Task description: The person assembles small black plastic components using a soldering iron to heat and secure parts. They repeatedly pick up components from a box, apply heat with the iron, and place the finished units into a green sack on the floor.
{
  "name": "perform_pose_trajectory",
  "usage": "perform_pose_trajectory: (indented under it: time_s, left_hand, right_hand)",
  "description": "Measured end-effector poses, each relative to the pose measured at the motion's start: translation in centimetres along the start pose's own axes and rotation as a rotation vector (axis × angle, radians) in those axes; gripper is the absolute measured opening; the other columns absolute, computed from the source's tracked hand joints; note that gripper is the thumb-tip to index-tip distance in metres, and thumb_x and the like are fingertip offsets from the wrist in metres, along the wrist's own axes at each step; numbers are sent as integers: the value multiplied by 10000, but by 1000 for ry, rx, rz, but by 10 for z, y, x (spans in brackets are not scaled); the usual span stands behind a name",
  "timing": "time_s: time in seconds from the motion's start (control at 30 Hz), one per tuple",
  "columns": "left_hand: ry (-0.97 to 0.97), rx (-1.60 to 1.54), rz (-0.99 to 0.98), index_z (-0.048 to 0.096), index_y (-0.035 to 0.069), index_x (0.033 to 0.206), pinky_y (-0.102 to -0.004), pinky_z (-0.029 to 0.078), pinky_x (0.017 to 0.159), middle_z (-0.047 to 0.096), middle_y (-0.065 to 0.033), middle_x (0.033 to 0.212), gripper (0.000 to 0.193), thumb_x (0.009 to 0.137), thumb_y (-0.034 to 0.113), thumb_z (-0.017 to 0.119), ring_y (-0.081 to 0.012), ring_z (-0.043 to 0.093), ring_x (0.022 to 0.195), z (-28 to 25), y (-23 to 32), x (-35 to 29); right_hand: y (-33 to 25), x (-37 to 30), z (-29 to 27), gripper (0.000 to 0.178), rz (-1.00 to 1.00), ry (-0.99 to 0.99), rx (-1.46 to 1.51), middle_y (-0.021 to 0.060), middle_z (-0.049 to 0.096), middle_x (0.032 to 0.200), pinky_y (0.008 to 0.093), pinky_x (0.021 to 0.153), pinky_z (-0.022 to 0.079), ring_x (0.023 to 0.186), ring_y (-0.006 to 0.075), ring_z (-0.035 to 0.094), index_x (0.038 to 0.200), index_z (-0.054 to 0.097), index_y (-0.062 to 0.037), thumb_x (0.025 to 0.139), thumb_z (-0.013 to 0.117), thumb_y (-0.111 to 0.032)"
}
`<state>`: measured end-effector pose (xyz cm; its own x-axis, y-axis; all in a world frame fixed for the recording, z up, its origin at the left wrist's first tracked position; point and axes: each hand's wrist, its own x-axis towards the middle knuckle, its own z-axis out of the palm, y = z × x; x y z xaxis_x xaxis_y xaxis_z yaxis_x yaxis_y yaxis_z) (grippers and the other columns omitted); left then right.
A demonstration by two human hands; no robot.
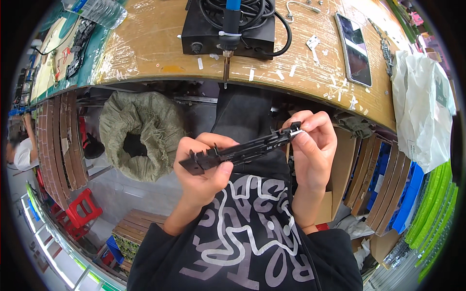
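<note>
A long black plastic part [250, 149] with clips along its edge is held up over my lap, tilted so its right end is higher. My left hand [206, 167] is closed round its left end, thumb in front and fingers behind. At the other end my right hand [313, 145] pinches the tip between thumb and fingers, where a small white piece [297, 132] shows. Whether that white piece is fixed to the part I cannot tell. Beyond my hands, a soldering iron [228, 53] with a blue handle points down past the table's edge.
The wooden table [150, 43] carries a black box [194, 29] with coiled cable, a phone [353, 51] and white scraps. A white plastic bag [422, 106] hangs at the right. Below left stand a woven sack [141, 131] and a red stool [83, 208]. Another person [24, 150] is at far left.
</note>
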<state>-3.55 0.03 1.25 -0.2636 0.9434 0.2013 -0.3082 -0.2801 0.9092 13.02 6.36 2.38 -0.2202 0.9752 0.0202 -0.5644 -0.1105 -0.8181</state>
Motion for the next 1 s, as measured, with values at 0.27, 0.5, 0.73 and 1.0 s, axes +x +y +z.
perform_pose_trajectory:
  time_s: [0.27, 0.5, 0.73, 1.0]
  left_hand:
    - [-46, 22, 31, 333, 34, 818, -265, 471, 669, 535, -241, 885, 306, 650, -87, 558, -190, 568, 753, -2, -4, -1]
    - [-58, 144, 60, 358, 28, 808, -247, 459, 644, 551, -221, 874, 287, 653, -55, 585, -179, 565, 742, -1, -7, -2]
    - [-48, 150, 69, 368, 28, 800, -257, 456, 641, 560, -223, 863, 286, 651, -38, 603, -183, 567, 744, 0, -11, -6]
    - [-84, 169, 101, 362, 31, 794, -271, 473, 641, 559, -222, 858, 288, 647, -48, 596, -204, 580, 749, 2, -9, -5]
  right_hand:
    - [3, -2, -2, 144, -12, 50, -42, 145, 569, 866, 251, 731, 419, 807, 148, 533, 806, 483, -7, 719, 581, 53]
    - [8, -4, -2, 155, -68, 87, -93, 143, 572, 866, 252, 736, 421, 805, 148, 538, 816, 477, -13, 726, 568, 75]
    - [10, -6, -3, 160, -62, 113, -21, 148, 561, 881, 255, 736, 424, 808, 155, 540, 826, 467, -16, 735, 560, 79]
    - [12, -8, -5, 158, -115, 115, -77, 151, 563, 870, 256, 727, 429, 802, 157, 542, 825, 465, -14, 738, 559, 79]
